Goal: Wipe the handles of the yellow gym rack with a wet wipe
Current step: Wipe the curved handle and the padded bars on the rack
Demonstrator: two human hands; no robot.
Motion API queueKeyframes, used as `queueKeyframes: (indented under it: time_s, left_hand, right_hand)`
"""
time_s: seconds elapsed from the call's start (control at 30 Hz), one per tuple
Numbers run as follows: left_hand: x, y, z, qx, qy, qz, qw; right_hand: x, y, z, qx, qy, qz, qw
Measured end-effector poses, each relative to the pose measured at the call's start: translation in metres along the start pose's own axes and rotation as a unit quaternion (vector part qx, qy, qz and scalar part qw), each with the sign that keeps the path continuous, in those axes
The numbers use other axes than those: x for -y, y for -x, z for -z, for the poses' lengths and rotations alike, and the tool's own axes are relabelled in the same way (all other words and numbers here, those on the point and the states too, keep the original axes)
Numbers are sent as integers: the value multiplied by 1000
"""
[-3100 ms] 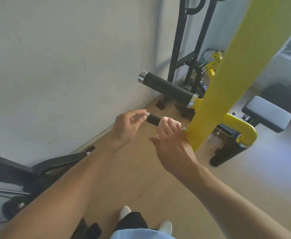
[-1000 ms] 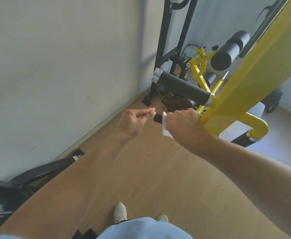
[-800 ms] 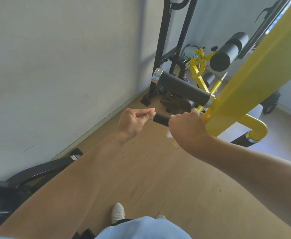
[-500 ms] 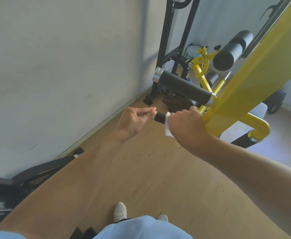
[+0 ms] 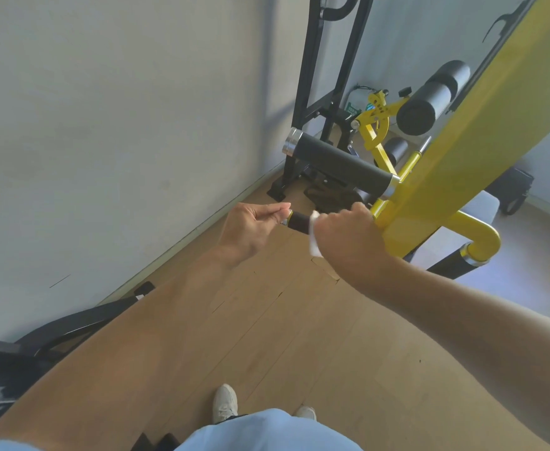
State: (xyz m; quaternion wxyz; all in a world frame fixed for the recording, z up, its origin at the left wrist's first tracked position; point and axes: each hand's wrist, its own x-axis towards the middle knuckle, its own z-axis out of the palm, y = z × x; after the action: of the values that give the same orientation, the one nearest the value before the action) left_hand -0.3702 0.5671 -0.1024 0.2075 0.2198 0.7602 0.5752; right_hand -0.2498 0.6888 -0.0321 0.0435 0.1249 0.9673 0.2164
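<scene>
Wall (image 5: 104, 125): pale, plain, filling the left half of the head view.

Floor (image 5: 299, 336): light wood planks, running from the wall to the lower right.

Yellow gym rack (image 5: 462, 151): broad yellow beam slanting from upper right down to centre; a curved yellow tube with a black end grip sits at its lower right.

Black frame (image 5: 312, 92): upright bars standing in the corner behind the rack.

Bench pad (image 5: 482, 209): grey, partly hidden behind the yellow beam.

Upper handle (image 5: 342, 161): thick black grip with a silver end cap, projecting left from the rack, above the hands and untouched.

Foam roller (image 5: 433, 96): black cylinder, upper right, beside the beam.

Right hand (image 5: 348, 236): fingers curled into a fist round the lower handle, close against the yellow beam (the wipe sits inside this grip). Against half a second ago it sits in nearly the same place on the handle; against 0.8 s ago it has slid back toward the free end, and the wipe's edge shows again.

Left hand (image 5: 254, 222): thumb and fingertips pressed together, pinching the silver end cap of the lower handle; position unchanged through the earlier frames.

Shoes (image 5: 224, 402): white, at the bottom edge.

Lower handle (image 5: 298, 221): slim black grip; only a short stretch shows between the two hands.

Wet wipe (image 5: 314, 236): white, a crumpled strip hanging out at the left side of the right fist, lying on the handle.
</scene>
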Motion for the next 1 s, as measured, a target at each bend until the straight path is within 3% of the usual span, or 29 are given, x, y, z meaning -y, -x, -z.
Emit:
queueKeyframes:
  time_s: [0.13,0.27,0.4,0.5,0.6,0.67,0.83,0.93,1.0]
  left_hand:
    - [1,1,-3,-1,-13,4,1000]
    - [-2,1,-5,0,3,7,1000]
    - [-1,3,-2,-5,10,7,1000]
    - [-2,3,1,-6,2,17,1000]
    - [-3,5,1,-15,-14,25,999]
    - [-4,6,-1,-16,-8,24,1000]
    - [-5,8,-1,-14,10,27,999]
    - [-4,10,4,-7,18,29,999]
    - [-3,11,6,-9,9,28,1000]
  right_hand:
    - [-16,20,4,69,111,37,991]
    - [4,-10,-7,-4,-15,29,999]
    - [22,-27,-12,-18,-106,0,994]
    - [15,-3,-4,-15,-2,-30,999]
    - [1,15,-4,69,124,0,990]
    - [-3,16,-1,60,130,11,990]
    - [14,-11,-14,-29,-17,-4,999]
    - [26,-25,-18,-71,-179,-1,981]
    - [28,-29,-11,-4,-269,-18,963]
